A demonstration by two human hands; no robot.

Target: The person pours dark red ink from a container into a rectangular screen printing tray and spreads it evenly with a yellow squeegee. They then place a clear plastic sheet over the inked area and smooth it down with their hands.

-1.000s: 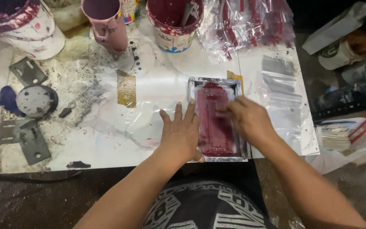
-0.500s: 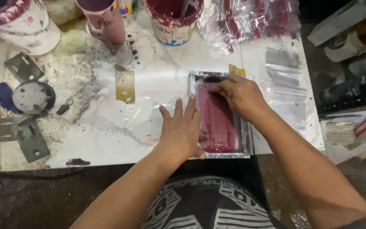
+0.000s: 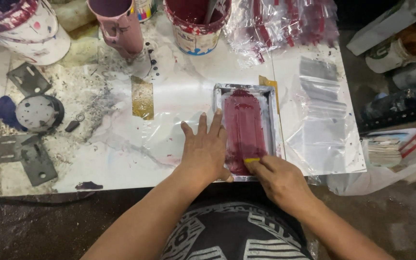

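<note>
We note left hand spread flat at nine o'clock steadying the inked screen frame, right hand seemingly pinching a yellow-edged squeegee.

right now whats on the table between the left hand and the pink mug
In the head view, a clear plastic sheet and a brownish tape patch lie between the left hand and the pink mug.

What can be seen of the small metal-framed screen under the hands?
The framed screen is a small upright rectangle with a silvery, paint-smeared rim, lying flat on the white table. Wet dark-red ink covers its middle. The left hand presses flat on its left edge; the right hand holds a yellow-edged scraper at its near end.
</note>
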